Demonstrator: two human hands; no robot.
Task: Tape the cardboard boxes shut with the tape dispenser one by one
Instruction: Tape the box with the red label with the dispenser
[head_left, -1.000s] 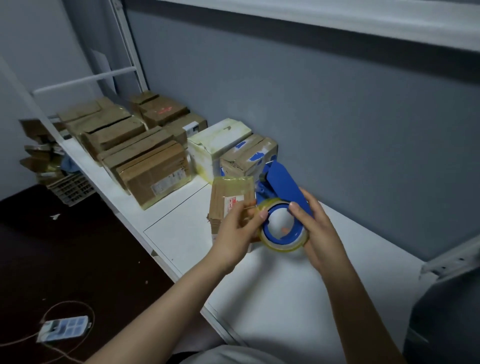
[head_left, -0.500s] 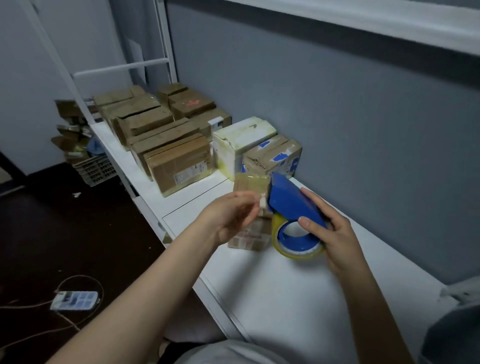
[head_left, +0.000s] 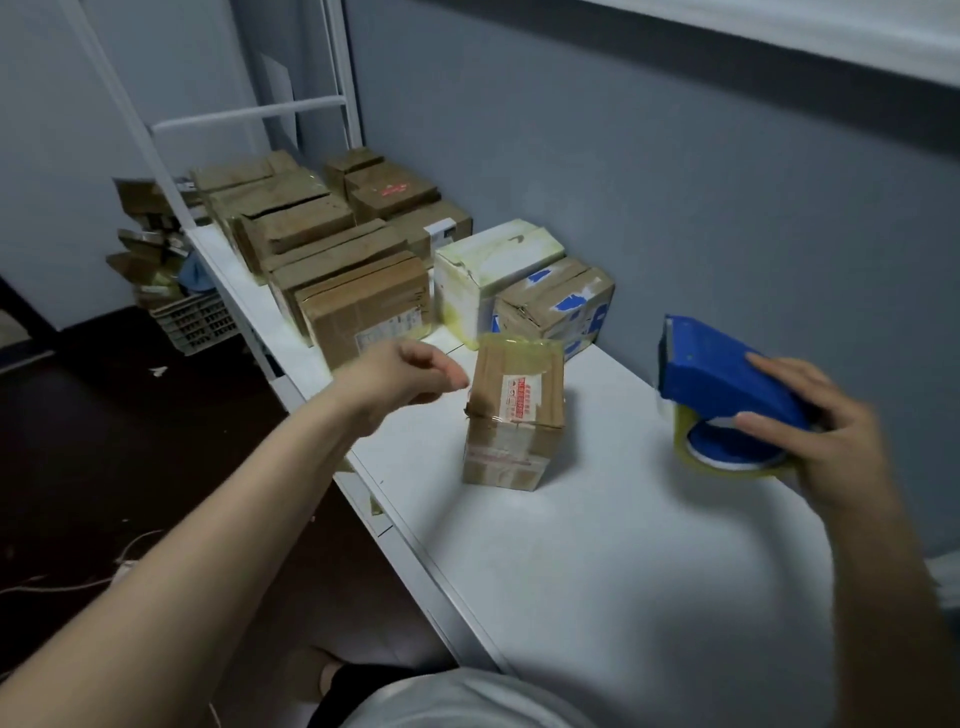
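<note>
Simply boxes (head_left: 363, 306), white shelf (head_left: 597, 571) (grey wall (head_left: 675, 208)).

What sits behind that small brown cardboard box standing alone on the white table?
A brown cardboard box with blue patches and a white, yellow-stained box stand behind the small brown box; its top hides part of their lower fronts.

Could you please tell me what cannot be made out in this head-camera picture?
Head view: the left hand is motion-blurred, so whether its curled fingers pinch anything is unclear.
Head view: the right hand covers part of the blue plastic tape dispenser, hiding the tape's free end.
Head view: print on the small brown cardboard box is too small to read.
Head view: the far brown cardboard boxes are too dim to judge their seams.
</note>
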